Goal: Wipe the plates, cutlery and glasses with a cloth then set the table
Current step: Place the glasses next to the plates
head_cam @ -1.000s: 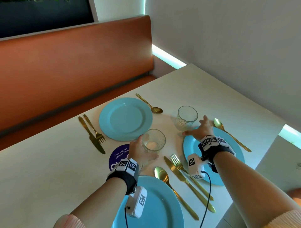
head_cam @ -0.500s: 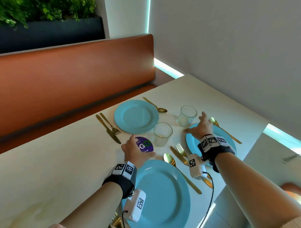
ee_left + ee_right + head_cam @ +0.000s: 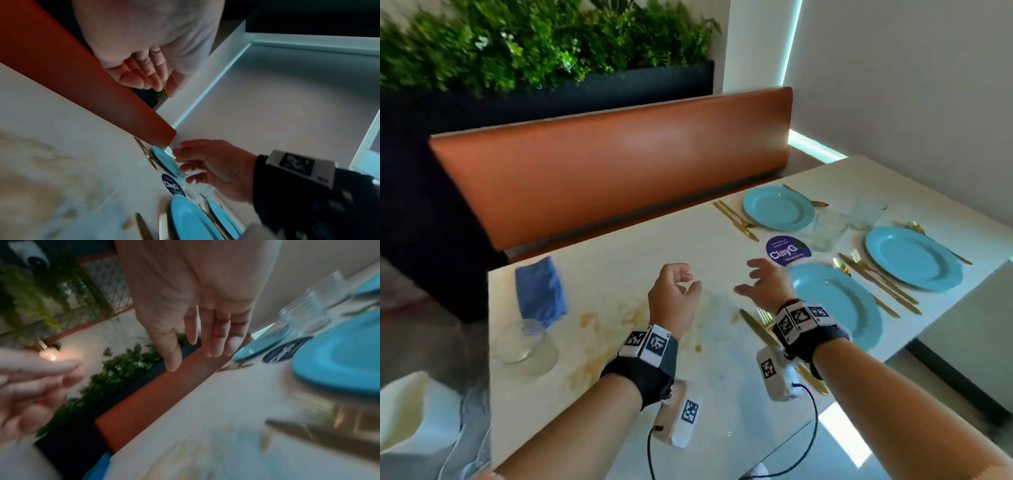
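Both hands hover empty above the middle of the pale table [image 3: 619, 260]. My left hand [image 3: 676, 286] has loosely curled fingers and holds nothing. My right hand [image 3: 760, 281] has its fingers spread, just left of the near blue plate [image 3: 839, 305]. A folded blue cloth [image 3: 539, 291] lies at the table's left end, with a glass [image 3: 524, 342] in front of it. Two more blue plates [image 3: 777, 207] [image 3: 914, 257] sit to the right, with gold cutlery [image 3: 880, 281] between them and two glasses [image 3: 827, 229] [image 3: 866, 212] near the purple coaster [image 3: 787, 250].
An orange bench back [image 3: 613, 164] runs behind the table, with a planter of green plants [image 3: 534, 44] above it. A white wall [image 3: 911, 75] stands on the right. Yellowish stains [image 3: 613, 322] mark the table under my hands. A gold knife and fork [image 3: 756, 322] lie beside the near plate.
Both hands have left the glass and plate area and swung left over the table's middle. The view has turned left, bringing the blue cloth and a third glass into sight.
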`<action>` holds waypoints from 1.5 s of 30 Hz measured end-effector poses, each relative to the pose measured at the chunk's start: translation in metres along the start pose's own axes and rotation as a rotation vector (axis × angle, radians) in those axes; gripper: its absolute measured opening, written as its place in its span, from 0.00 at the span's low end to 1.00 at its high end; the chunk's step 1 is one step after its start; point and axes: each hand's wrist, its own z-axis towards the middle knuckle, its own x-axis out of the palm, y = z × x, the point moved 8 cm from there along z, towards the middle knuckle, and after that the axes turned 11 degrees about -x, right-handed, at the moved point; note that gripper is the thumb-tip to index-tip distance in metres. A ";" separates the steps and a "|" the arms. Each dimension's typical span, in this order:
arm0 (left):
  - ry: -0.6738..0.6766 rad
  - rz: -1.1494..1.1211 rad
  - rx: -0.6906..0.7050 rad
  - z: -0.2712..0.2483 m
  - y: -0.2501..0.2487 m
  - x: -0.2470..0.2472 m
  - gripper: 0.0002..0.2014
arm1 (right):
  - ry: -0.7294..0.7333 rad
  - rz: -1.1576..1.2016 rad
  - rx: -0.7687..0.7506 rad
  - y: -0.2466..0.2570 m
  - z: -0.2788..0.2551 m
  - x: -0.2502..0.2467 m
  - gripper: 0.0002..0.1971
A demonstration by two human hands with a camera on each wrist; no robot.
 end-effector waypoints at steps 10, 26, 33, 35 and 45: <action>-0.310 -0.065 -0.090 0.011 0.064 -0.170 0.15 | 0.491 -0.047 -0.204 0.127 -0.050 0.230 0.40; -0.426 -0.080 -0.189 0.040 0.131 -0.239 0.16 | 0.475 0.085 -0.236 0.168 -0.042 0.359 0.48; -0.449 -0.084 -0.173 0.044 0.121 -0.227 0.16 | 0.426 0.100 -0.209 0.157 -0.035 0.335 0.40; -0.455 -0.102 -0.156 0.048 0.106 -0.215 0.17 | 0.381 0.108 -0.194 0.147 -0.027 0.309 0.39; -0.027 -0.007 -0.092 0.080 0.019 -0.048 0.30 | 0.136 0.073 -0.095 0.056 0.051 0.078 0.37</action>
